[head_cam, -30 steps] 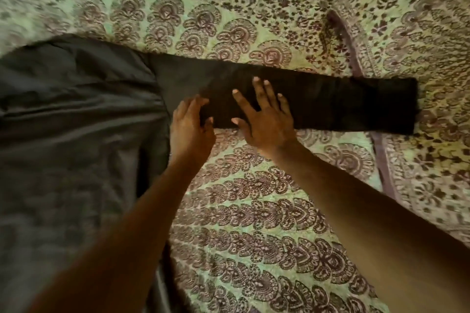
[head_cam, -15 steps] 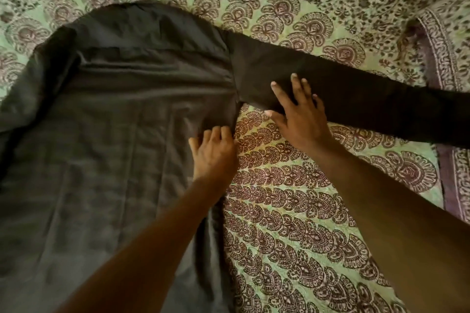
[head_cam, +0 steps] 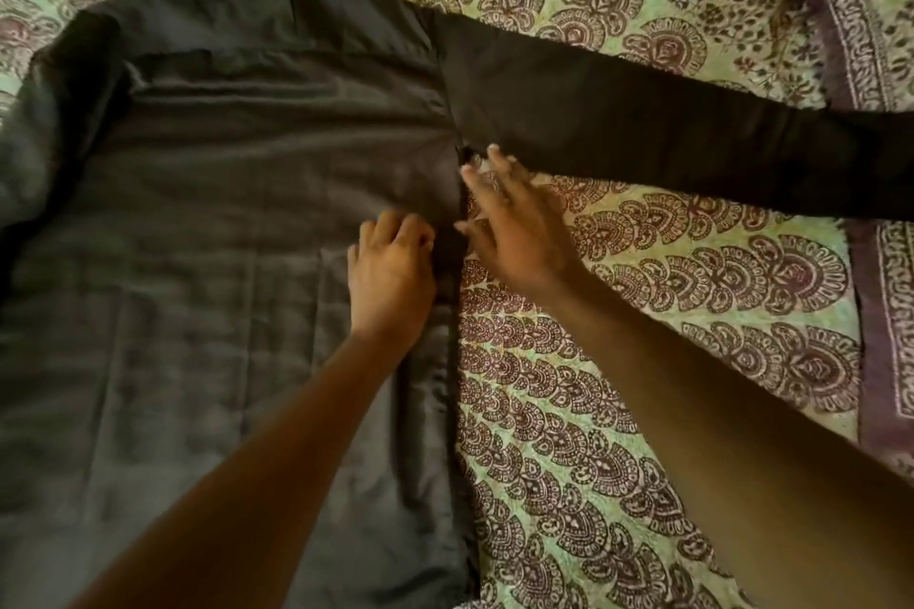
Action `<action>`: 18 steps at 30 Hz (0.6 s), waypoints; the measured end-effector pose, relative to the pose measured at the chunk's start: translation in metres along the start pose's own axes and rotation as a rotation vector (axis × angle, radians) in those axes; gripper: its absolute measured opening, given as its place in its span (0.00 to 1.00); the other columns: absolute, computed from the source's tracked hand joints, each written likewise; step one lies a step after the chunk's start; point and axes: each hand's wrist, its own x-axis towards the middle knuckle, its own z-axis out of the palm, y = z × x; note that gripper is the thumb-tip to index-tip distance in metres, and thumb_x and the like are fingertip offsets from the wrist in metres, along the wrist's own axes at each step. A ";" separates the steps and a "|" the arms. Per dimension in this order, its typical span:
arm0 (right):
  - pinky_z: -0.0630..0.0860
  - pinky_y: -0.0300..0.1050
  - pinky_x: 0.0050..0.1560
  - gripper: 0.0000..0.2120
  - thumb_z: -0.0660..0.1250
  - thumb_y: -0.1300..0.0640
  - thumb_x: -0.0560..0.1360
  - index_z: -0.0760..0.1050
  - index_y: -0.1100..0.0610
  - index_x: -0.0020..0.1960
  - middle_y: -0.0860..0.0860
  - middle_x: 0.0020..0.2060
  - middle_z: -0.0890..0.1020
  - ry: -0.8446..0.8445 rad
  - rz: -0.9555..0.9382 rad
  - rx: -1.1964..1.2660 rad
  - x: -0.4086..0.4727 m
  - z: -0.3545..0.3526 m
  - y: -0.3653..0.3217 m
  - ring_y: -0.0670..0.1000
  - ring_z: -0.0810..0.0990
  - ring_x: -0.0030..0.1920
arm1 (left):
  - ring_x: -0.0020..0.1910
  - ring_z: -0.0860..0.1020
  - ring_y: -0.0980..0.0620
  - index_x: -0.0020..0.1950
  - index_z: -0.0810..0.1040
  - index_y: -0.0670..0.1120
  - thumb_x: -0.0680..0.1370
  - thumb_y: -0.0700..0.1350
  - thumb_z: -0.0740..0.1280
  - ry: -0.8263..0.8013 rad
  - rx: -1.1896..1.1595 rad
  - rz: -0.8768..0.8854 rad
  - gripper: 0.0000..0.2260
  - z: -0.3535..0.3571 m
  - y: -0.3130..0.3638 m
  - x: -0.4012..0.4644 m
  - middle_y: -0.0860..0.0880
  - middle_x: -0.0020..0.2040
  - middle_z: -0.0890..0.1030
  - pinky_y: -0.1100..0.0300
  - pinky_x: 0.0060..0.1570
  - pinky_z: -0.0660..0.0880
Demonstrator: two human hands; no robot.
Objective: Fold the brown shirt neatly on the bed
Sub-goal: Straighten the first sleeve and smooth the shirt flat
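The brown shirt [head_cam: 222, 223] lies flat and back-up on the bed, filling the left half of the view. Its right sleeve [head_cam: 667, 134] stretches out to the right edge of the frame. My left hand [head_cam: 390, 272] rests on the shirt's body near the right side seam, fingers curled and knuckles up. My right hand [head_cam: 514, 223] lies just right of that seam under the armpit, fingers spread, fingertips touching the shirt's edge. Whether either hand pinches the cloth is hidden.
The bed is covered by a green sheet with maroon paisley print [head_cam: 618, 386]. A pillow or fold in the same print with a purple border [head_cam: 870, 40] sits at the right, under the sleeve's end.
Both hands have moved left from the sleeve to the shirt's side seam below the armpit. The view has swung left, showing more of the shirt's body.
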 end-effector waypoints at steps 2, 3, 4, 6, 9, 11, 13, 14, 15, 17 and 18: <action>0.64 0.65 0.73 0.28 0.57 0.40 0.83 0.66 0.52 0.79 0.60 0.81 0.60 -0.047 -0.037 0.020 -0.016 0.014 -0.012 0.63 0.60 0.80 | 0.57 0.73 0.39 0.57 0.80 0.46 0.80 0.42 0.65 -0.013 0.056 -0.018 0.07 0.000 -0.012 -0.014 0.44 0.58 0.76 0.42 0.53 0.71; 0.65 0.65 0.72 0.27 0.57 0.40 0.83 0.69 0.54 0.77 0.60 0.80 0.63 -0.026 -0.026 0.033 -0.023 0.020 -0.018 0.62 0.62 0.79 | 0.57 0.73 0.40 0.58 0.80 0.46 0.80 0.42 0.66 -0.014 0.050 0.003 0.08 -0.001 -0.017 -0.020 0.45 0.59 0.76 0.42 0.53 0.71; 0.67 0.64 0.70 0.26 0.58 0.41 0.83 0.72 0.55 0.74 0.60 0.77 0.68 0.018 0.013 0.055 -0.031 0.025 -0.023 0.62 0.66 0.77 | 0.56 0.74 0.40 0.59 0.81 0.46 0.80 0.41 0.67 -0.012 0.030 0.038 0.09 -0.002 -0.022 -0.024 0.45 0.60 0.77 0.43 0.52 0.72; 0.73 0.62 0.63 0.25 0.61 0.42 0.82 0.74 0.57 0.72 0.58 0.69 0.77 0.140 0.122 0.131 -0.044 0.029 -0.036 0.60 0.74 0.69 | 0.55 0.76 0.41 0.62 0.81 0.45 0.79 0.38 0.68 -0.015 -0.031 0.111 0.12 -0.003 -0.031 -0.029 0.46 0.62 0.78 0.44 0.52 0.75; 0.79 0.53 0.53 0.30 0.72 0.48 0.78 0.68 0.57 0.76 0.54 0.55 0.82 0.161 0.298 0.434 -0.061 0.027 -0.063 0.54 0.81 0.56 | 0.62 0.76 0.42 0.67 0.79 0.44 0.78 0.35 0.67 -0.073 -0.111 0.167 0.18 -0.006 -0.041 -0.035 0.47 0.68 0.77 0.46 0.61 0.76; 0.82 0.54 0.50 0.33 0.76 0.57 0.76 0.65 0.56 0.76 0.51 0.46 0.83 0.131 0.406 0.575 -0.068 0.027 -0.075 0.54 0.82 0.49 | 0.69 0.74 0.44 0.71 0.76 0.43 0.78 0.36 0.67 -0.127 -0.133 0.197 0.21 -0.008 -0.047 -0.039 0.47 0.72 0.74 0.46 0.68 0.74; 0.82 0.57 0.48 0.30 0.77 0.60 0.74 0.68 0.54 0.72 0.48 0.40 0.83 0.160 0.520 0.610 -0.073 0.028 -0.078 0.54 0.84 0.45 | 0.75 0.70 0.45 0.75 0.73 0.43 0.79 0.40 0.66 -0.176 -0.145 0.229 0.23 -0.007 -0.056 -0.045 0.47 0.77 0.71 0.45 0.72 0.71; 0.82 0.57 0.48 0.28 0.77 0.60 0.73 0.69 0.53 0.69 0.47 0.40 0.83 0.184 0.586 0.611 -0.074 0.027 -0.079 0.53 0.84 0.44 | 0.77 0.67 0.45 0.76 0.71 0.44 0.80 0.43 0.64 -0.203 -0.138 0.245 0.24 -0.006 -0.060 -0.047 0.47 0.79 0.68 0.44 0.74 0.69; 0.83 0.56 0.47 0.26 0.78 0.60 0.73 0.70 0.52 0.65 0.47 0.40 0.84 0.204 0.635 0.604 -0.075 0.025 -0.079 0.52 0.85 0.44 | 0.80 0.64 0.46 0.78 0.69 0.44 0.80 0.46 0.62 -0.229 -0.113 0.262 0.25 -0.005 -0.063 -0.050 0.48 0.81 0.65 0.43 0.75 0.67; 0.83 0.52 0.45 0.22 0.79 0.57 0.72 0.72 0.52 0.60 0.47 0.41 0.85 0.201 0.679 0.564 -0.076 0.024 -0.085 0.51 0.85 0.44 | 0.83 0.56 0.47 0.81 0.64 0.47 0.81 0.50 0.57 -0.282 -0.037 0.286 0.28 -0.006 -0.066 -0.056 0.50 0.83 0.58 0.44 0.79 0.60; 0.83 0.51 0.44 0.21 0.79 0.56 0.72 0.72 0.52 0.59 0.48 0.41 0.84 0.172 0.681 0.547 -0.078 0.024 -0.090 0.51 0.85 0.44 | 0.83 0.52 0.48 0.82 0.61 0.48 0.81 0.52 0.55 -0.302 0.006 0.290 0.28 -0.007 -0.065 -0.060 0.51 0.84 0.55 0.46 0.80 0.56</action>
